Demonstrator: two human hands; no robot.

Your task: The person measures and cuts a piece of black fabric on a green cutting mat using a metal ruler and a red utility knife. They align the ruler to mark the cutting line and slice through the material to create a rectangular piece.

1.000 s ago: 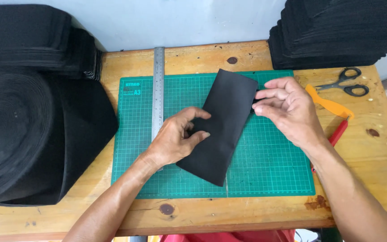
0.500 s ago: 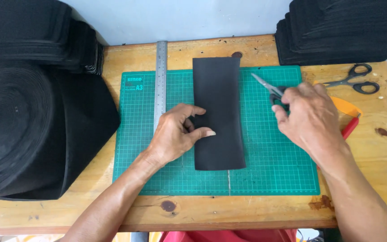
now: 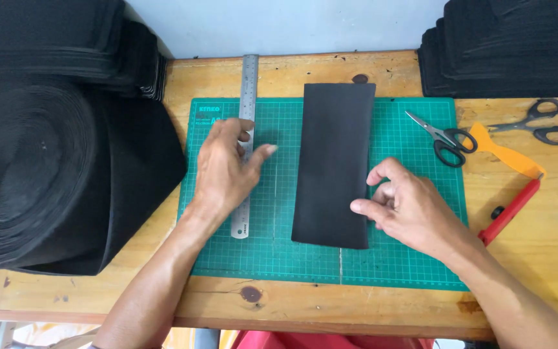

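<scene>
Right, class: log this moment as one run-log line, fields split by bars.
left hand: on steel ruler | right hand: fingertips on black strip | strip: flat on green cutting mat | small scissors: on mat, untouched

A knotty wooden table (image 3: 292, 304) stands against a plain pale grey-blue wall (image 3: 279, 26).

A small craft or sewing workshop: a wooden tabletop (image 3: 305, 304) carries a green gridded cutting mat (image 3: 279, 239), a steel ruler (image 3: 248, 84) and scissors (image 3: 444, 136), with a big roll of black webbing (image 3: 40, 174) at left and stacks of black cut pieces (image 3: 505, 45) at upper right
</scene>
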